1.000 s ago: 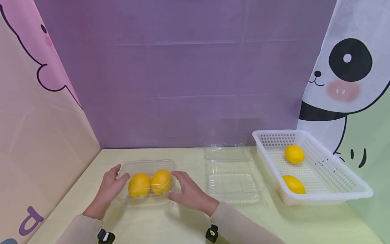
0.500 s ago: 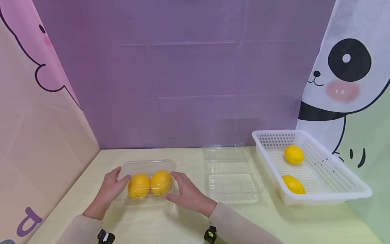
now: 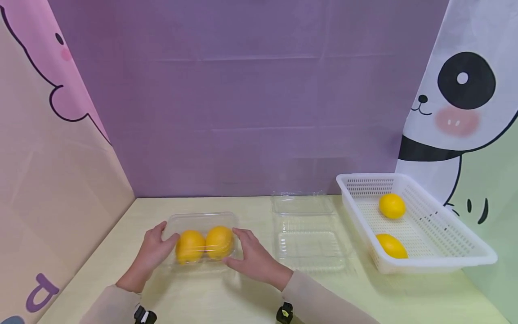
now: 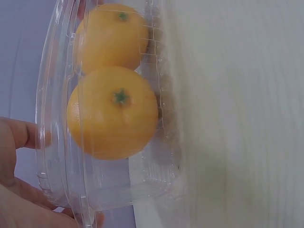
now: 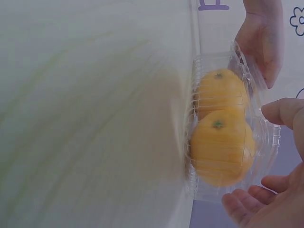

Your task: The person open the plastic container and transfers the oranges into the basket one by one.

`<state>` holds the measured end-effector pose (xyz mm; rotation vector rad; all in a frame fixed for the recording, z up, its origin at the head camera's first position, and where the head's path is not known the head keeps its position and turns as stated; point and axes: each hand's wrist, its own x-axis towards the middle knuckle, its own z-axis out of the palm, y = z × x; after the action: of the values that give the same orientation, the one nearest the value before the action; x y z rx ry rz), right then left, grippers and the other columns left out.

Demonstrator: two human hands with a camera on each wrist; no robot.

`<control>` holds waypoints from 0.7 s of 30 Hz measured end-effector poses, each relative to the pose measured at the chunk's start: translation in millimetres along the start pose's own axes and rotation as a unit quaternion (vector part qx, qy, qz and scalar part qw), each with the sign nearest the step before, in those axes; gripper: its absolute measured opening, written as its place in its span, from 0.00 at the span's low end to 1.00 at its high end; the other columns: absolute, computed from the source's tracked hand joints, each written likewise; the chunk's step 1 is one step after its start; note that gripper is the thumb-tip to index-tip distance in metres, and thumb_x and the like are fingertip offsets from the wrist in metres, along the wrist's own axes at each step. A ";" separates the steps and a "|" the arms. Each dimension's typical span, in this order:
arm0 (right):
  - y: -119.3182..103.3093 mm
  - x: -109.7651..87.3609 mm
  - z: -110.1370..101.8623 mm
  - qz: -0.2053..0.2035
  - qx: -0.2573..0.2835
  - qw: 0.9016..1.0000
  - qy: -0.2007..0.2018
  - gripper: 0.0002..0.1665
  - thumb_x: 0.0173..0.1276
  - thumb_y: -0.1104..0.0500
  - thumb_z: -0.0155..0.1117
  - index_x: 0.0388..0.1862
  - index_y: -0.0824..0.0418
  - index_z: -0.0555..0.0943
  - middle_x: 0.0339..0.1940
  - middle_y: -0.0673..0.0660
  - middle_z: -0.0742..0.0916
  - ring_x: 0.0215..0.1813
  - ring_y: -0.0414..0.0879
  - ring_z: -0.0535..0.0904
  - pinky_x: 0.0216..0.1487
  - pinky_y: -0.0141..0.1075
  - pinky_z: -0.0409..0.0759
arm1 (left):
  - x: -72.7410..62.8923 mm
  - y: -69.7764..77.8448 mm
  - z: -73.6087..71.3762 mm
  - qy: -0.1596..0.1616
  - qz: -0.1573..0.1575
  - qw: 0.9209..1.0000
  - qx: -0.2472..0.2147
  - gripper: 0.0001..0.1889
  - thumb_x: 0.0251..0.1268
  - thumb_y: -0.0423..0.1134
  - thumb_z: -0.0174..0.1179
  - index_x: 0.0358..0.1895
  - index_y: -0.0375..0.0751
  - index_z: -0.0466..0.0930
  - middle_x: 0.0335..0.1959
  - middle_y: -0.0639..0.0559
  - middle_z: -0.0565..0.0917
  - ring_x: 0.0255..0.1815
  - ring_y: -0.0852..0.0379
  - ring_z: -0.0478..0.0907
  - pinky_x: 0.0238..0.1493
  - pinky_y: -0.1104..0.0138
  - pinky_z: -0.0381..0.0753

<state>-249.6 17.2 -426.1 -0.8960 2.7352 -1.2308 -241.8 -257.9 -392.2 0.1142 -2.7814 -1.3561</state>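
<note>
A lidded clear plastic clamshell box stands at the left of the table with two oranges side by side inside. Their green stem ends show in both wrist views. My left hand holds the box's left end, thumb towards the front and fingers around the rim, partly hidden behind it. At the right end my right hand holds it, thumb low on the front and fingers bent round the side. In the right wrist view the thumb lies against the lid.
An open clear clamshell box lies on the table right of my hands. Beyond it a white perforated basket holds two yellow-orange fruits. A purple cloth wall rises behind the table.
The box with its oranges has shifted slightly to the right, together with both hands. The open clamshell and the basket stay where they were.
</note>
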 end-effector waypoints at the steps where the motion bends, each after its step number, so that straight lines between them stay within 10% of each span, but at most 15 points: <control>1: -0.1 -0.8 -0.5 0.003 0.003 1.000 0.000 0.47 0.68 0.46 0.67 0.77 0.65 0.59 0.75 0.59 0.67 0.75 0.53 0.64 0.73 0.49 0.65 | -0.3 0.1 0.8 0.000 0.001 1.000 0.001 0.39 0.74 0.40 0.49 0.74 0.15 0.42 0.73 0.19 0.49 0.75 0.26 0.48 0.74 0.40 0.50; 21: 1.5 -9.7 -8.8 0.008 0.007 1.000 0.009 0.47 0.68 0.47 0.68 0.77 0.67 0.60 0.75 0.60 0.67 0.75 0.54 0.64 0.73 0.50 0.65 | -3.7 6.7 11.4 -0.004 0.002 1.000 0.007 0.39 0.75 0.41 0.49 0.74 0.16 0.42 0.72 0.19 0.49 0.73 0.26 0.49 0.73 0.39 0.51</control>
<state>-244.3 28.9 -423.1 -0.8649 2.7383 -1.2603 -239.3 -244.5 -394.0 0.1029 -2.7970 -1.3395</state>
